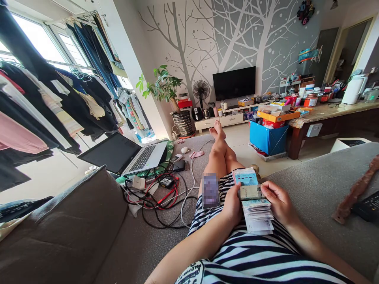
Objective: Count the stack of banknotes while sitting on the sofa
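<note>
My left hand (232,205) is closed on the left side of a bundle of banknotes above my lap; its thumb lies along their edge. My right hand (278,201) pinches the right end of a tan-green banknote (250,193) that crosses the middle of the bundle. Beyond it, blue-and-white banknotes (246,177) stick out away from me. Towards my body, several pale banknotes (257,217) fan out in overlapping layers over the striped clothing (245,260). A phone (210,191) with a blurred screen lies on my thigh, left of the left hand.
An open laptop (130,156) sits on the couch (166,240) at left, beside tangled cables (161,197). A remote control (368,207) lies at far right. Ahead are a blue storage box (266,138), a cluttered table (322,110), a television (234,83) and a potted plant (182,122).
</note>
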`<action>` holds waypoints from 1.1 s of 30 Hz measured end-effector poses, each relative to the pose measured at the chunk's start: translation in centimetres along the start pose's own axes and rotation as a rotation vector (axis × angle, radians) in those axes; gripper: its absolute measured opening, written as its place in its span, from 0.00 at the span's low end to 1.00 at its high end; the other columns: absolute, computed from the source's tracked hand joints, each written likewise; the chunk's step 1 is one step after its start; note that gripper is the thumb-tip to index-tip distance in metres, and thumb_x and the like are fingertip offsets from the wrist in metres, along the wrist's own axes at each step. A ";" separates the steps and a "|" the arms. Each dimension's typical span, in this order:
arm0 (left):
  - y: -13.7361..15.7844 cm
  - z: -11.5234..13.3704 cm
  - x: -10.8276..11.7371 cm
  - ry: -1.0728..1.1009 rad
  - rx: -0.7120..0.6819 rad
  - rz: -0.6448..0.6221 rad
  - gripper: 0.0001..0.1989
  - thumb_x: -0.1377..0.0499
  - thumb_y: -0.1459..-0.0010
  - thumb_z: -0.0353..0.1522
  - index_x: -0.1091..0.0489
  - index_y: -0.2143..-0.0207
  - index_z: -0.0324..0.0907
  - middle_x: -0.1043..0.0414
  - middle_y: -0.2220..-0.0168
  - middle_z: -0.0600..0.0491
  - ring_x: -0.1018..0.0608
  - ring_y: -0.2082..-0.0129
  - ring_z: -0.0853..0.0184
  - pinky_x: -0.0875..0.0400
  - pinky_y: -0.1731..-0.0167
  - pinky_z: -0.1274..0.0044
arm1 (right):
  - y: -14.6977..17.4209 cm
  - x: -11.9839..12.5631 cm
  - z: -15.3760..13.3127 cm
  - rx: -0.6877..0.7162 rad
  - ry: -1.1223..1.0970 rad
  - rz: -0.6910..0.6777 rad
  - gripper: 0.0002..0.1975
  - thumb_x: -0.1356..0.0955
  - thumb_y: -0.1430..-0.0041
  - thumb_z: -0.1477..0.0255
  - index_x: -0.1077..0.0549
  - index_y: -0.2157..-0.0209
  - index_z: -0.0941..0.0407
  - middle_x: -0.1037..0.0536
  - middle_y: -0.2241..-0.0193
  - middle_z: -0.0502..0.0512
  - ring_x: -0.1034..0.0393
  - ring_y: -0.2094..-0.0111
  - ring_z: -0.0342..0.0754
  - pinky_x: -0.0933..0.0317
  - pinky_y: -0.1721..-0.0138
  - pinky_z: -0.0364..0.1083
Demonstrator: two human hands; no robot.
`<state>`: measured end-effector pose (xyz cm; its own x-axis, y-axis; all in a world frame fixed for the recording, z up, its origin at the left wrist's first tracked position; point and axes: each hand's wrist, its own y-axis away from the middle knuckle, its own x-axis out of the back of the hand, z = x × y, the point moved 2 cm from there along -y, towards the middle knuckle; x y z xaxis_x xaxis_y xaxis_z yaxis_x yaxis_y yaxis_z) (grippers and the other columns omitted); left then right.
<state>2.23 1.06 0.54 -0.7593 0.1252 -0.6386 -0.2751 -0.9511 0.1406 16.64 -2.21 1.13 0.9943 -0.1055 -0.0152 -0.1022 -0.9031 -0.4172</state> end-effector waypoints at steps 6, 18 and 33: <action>0.0 0.0 0.1 0.014 -0.001 0.015 0.19 0.29 0.56 0.44 0.20 0.66 0.39 0.17 0.65 0.47 0.19 0.62 0.56 0.26 0.54 0.69 | 0.0 0.0 0.2 0.001 -0.001 -0.004 0.23 0.31 0.37 0.50 0.30 0.75 0.53 0.36 0.79 0.47 0.43 0.76 0.45 0.46 0.75 0.43; 0.3 0.1 -0.1 -0.002 -0.010 0.036 0.19 0.31 0.53 0.44 0.20 0.66 0.37 0.17 0.63 0.43 0.18 0.61 0.54 0.26 0.53 0.68 | 0.1 0.1 0.3 0.000 0.017 -0.009 0.23 0.32 0.36 0.49 0.29 0.74 0.53 0.35 0.79 0.48 0.43 0.76 0.46 0.45 0.75 0.44; 0.1 -0.1 -0.1 0.037 0.015 0.001 0.19 0.30 0.55 0.42 0.20 0.64 0.38 0.17 0.62 0.44 0.18 0.55 0.52 0.26 0.49 0.66 | 0.2 0.1 -0.2 0.028 0.012 -0.010 0.26 0.33 0.36 0.47 0.28 0.75 0.53 0.37 0.82 0.47 0.45 0.79 0.45 0.48 0.77 0.44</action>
<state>2.31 0.93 0.56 -0.7371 0.1136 -0.6662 -0.2838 -0.9467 0.1526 16.71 -2.53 1.25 0.9948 -0.1015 -0.0002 -0.0911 -0.8922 -0.4423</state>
